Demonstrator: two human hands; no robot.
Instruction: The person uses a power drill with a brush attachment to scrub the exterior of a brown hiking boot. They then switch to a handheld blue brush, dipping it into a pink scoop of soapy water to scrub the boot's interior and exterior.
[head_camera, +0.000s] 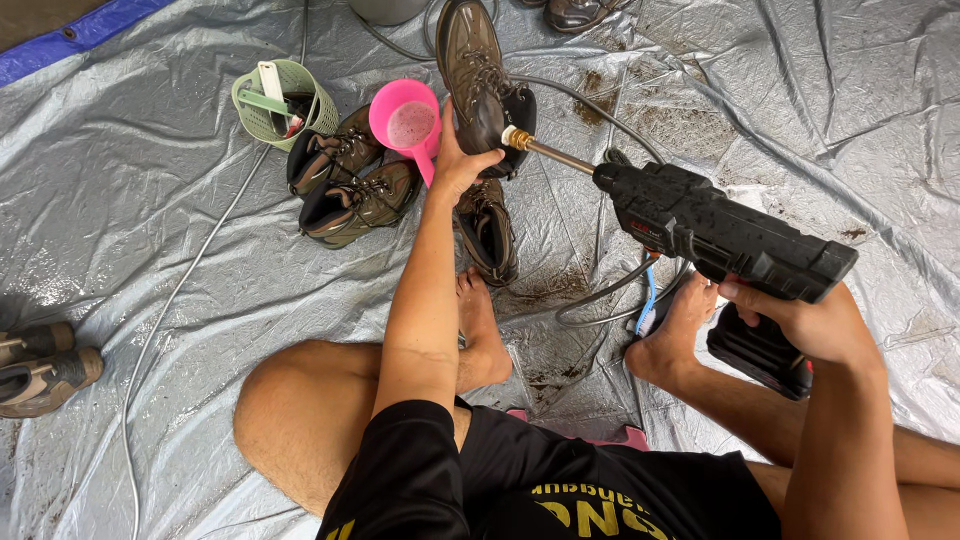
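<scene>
Only 1 view was given, from a camera worn on the person's head. It looked steeply down and forward over the chest and bent legs, close to both hands, onto the grey tarp (150, 200) stretching toward the far edge.

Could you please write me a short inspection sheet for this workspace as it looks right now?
Surface: grey tarp, wrinkled, with dirt patches.
Job's things: brown boot held up; black spray gun, brass nozzle close to the boot.
Clutter: pink scoop, green basket, boot pair, another boot, shoes at left.
Hands: left hand grips the boot; right hand grips the gun.
Cables: grey hose looping by the feet; thin cord on the tarp.
Surroundings: blue tarp edge.
</scene>
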